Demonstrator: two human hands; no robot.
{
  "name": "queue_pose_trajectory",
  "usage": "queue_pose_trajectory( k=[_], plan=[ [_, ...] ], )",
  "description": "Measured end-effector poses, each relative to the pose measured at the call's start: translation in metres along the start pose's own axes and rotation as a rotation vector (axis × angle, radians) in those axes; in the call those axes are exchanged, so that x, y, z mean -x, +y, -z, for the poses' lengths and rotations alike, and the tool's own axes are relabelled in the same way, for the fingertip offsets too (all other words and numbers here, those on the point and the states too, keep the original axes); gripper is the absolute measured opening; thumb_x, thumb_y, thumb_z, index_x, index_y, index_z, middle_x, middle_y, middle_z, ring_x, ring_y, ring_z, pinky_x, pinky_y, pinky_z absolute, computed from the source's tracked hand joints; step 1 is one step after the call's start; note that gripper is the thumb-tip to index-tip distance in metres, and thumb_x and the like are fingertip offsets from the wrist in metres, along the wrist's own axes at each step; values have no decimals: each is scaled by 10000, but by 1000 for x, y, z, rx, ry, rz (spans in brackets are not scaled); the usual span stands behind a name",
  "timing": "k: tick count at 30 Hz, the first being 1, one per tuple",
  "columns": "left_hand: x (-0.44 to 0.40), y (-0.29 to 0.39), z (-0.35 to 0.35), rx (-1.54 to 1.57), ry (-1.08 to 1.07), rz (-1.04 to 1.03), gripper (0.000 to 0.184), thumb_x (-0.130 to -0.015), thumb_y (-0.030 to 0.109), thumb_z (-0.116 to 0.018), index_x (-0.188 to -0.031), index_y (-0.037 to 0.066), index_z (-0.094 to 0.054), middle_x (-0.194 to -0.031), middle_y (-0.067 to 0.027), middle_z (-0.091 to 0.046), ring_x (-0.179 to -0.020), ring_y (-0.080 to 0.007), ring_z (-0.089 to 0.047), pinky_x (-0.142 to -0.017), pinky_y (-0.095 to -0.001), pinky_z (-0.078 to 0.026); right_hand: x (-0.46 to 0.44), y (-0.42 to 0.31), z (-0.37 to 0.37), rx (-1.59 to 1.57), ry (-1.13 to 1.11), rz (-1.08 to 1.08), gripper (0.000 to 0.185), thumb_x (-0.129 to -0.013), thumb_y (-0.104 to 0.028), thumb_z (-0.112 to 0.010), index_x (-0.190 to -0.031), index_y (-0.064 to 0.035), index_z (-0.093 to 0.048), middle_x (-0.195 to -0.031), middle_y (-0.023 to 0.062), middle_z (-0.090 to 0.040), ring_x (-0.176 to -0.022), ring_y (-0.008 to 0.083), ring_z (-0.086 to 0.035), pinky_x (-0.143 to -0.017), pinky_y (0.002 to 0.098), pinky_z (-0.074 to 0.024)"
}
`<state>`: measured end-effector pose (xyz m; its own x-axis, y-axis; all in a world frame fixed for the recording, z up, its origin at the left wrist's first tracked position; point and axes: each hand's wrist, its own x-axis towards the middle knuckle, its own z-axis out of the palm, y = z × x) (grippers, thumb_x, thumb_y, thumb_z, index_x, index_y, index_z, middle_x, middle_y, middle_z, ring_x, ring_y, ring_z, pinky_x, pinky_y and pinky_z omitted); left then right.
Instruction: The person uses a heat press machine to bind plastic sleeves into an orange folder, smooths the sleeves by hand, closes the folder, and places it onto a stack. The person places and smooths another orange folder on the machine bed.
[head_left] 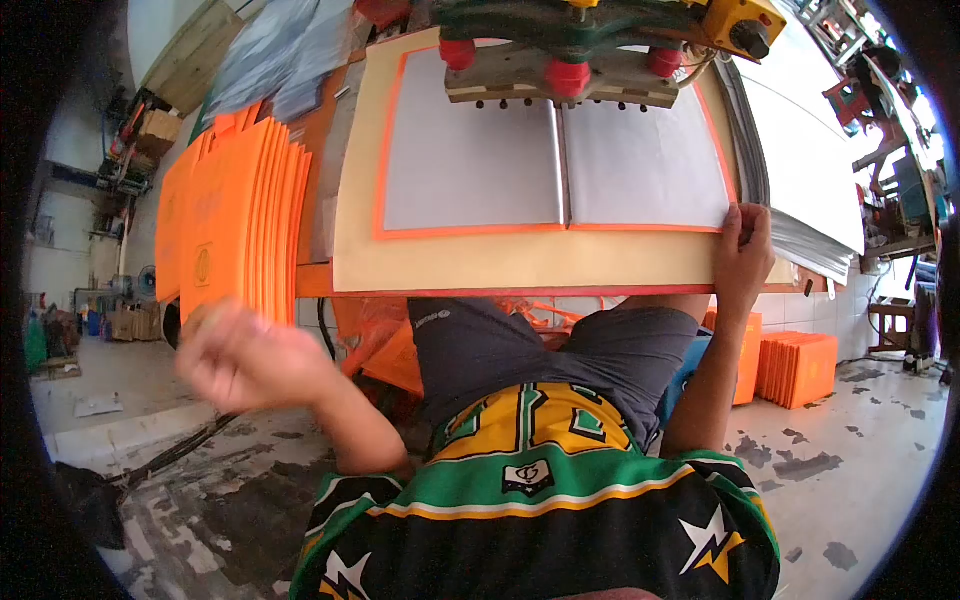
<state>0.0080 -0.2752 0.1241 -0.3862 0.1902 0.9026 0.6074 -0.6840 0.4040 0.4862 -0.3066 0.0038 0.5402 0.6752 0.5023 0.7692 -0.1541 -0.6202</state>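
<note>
An open orange-edged cover with two grey clear-looking panels [475, 160] lies flat on the cream board under the press head [570, 75]. My right hand [745, 245] pinches the lower right corner of this cover. My left hand [255, 360] is raised at the left, blurred by motion, in front of the lower end of a stack of orange folders [235, 210]. Its fingers look curled, but whether they hold anything is hidden by the blur.
Clear plastic sheets [290, 60] lie at the back left. A pile of white sheets [800, 150] is on the right of the board [430, 262]. More orange folders [797, 368] stand on the floor at the right, and orange scraps lie beneath the table.
</note>
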Motion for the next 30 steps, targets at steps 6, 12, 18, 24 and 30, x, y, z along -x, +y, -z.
queue_pose_trajectory(
  k=[6,12,18,24,30],
  plan=[
    [68,-68,-5,-53,-331,538,175,-1031,137,-763,-1073,-25,-715,-930,-73,-745,-708,-109,-596,-663,-247,-516,-1,2,1,-5,-20,-46,223,-1093,-230,-637,-1094,-7,-643,-928,204,-716,-838,350,-735,-771,470,-558],
    [92,-100,-24,-313,-778,502,431,-1065,295,-722,-1413,48,-662,-1018,-67,-659,-858,-182,-588,-801,-345,-517,-1,-3,2,-30,-5,-38,239,-1091,-223,-635,-1202,-11,-632,-924,202,-714,-837,350,-730,-765,469,-558],
    [99,-91,-33,-263,-845,514,457,-1052,303,-743,-1418,39,-671,-941,-52,-645,-833,-175,-569,-790,-340,-510,-1,-3,2,3,-12,-19,234,-1092,-209,-634,-1215,-10,-631,-905,189,-704,-813,331,-708,-754,457,-552],
    [87,-94,-33,-105,-837,808,482,-1061,329,-739,-1400,-8,-681,-892,4,-626,-840,-113,-547,-797,-325,-503,-1,-8,1,-11,14,0,233,-1093,-206,-635,-1212,-6,-640,-858,172,-683,-760,304,-680,-720,446,-537],
    [85,-90,-47,158,-581,987,459,-1066,293,-735,-1343,-71,-703,-1015,-18,-710,-960,-96,-611,-913,-272,-499,-1,-2,1,-35,25,16,249,-1098,-222,-640,-1212,-1,-644,-844,172,-676,-737,295,-662,-709,438,-531]
  ],
)
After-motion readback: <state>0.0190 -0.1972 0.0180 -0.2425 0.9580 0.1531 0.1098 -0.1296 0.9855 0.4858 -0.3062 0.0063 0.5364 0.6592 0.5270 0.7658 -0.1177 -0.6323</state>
